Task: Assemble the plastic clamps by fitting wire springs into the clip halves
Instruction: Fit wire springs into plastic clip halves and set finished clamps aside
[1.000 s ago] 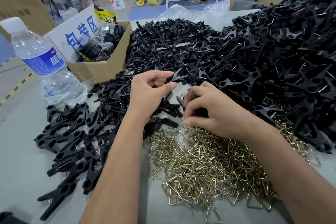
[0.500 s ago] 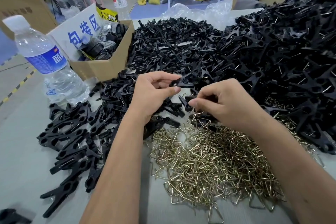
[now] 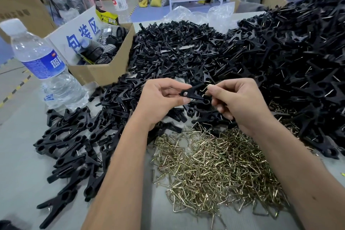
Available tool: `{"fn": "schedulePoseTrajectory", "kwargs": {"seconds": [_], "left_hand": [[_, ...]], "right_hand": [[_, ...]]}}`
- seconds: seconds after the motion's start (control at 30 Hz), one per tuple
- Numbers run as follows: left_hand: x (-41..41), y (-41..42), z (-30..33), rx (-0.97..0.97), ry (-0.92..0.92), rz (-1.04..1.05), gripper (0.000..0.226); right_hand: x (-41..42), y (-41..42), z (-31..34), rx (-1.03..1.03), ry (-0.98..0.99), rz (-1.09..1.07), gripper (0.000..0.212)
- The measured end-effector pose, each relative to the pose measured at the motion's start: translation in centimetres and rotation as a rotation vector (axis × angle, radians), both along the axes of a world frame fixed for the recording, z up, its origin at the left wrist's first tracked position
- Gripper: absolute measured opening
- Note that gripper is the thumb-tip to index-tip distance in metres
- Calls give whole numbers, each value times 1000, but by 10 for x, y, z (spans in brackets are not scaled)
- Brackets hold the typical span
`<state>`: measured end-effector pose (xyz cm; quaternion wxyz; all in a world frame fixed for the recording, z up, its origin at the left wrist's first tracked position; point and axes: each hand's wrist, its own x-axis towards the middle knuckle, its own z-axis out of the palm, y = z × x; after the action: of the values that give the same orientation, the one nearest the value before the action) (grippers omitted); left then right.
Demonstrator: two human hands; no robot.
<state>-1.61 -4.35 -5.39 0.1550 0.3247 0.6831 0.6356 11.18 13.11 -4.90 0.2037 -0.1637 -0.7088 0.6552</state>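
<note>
Both hands meet above the worktop [image 3: 22, 155], the left hand [image 3: 158, 101] pinching a black clip half [image 3: 193, 91] and the right hand [image 3: 240, 102] curled round a wire spring [image 3: 205, 87] at its end.

Most of the spring is hidden by fingers, so how it seats cannot be told; loose brass springs [image 3: 214, 170] lie heaped beneath the wrists; black clamp parts [image 3: 270, 58] pile behind and right, cut off by the edge; a cardboard box [image 3: 104, 73] holds dark, indistinct items; a water bottle [image 3: 43, 65] stands left; shelving and sacks blur behind.
</note>
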Motion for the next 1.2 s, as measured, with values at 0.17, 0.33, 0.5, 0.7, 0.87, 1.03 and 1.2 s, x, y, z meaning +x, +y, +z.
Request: {"fn": "schedulePoseTrajectory", "kwargs": {"seconds": [0.17,0.33,0.5,0.7,0.87,1.03,1.2], "left_hand": [[3,5,0,20,-3,-44,37],[4,6,-1,29,7,-52,38],[4,8,-3,36,11,-59,39],[4,4,-1,65,-1,-84,36],[9,5,4,141,-64,-198,46],[11,4,5,164,-77,-199,44],[11,5,3,96,41,-150,40]], "right_hand": [[-5,-8,-4,-23,5,-90,25],[-7,-10,-10,39,26,-140,27],[-8,-11,-13,95,24,-202,24],[-2,-6,-6,-237,20,107,24],[3,2,-3,-693,-57,507,38],[5,4,-4,-913,-30,744,53],[6,5,-6,-1120,-16,782,40]]}}
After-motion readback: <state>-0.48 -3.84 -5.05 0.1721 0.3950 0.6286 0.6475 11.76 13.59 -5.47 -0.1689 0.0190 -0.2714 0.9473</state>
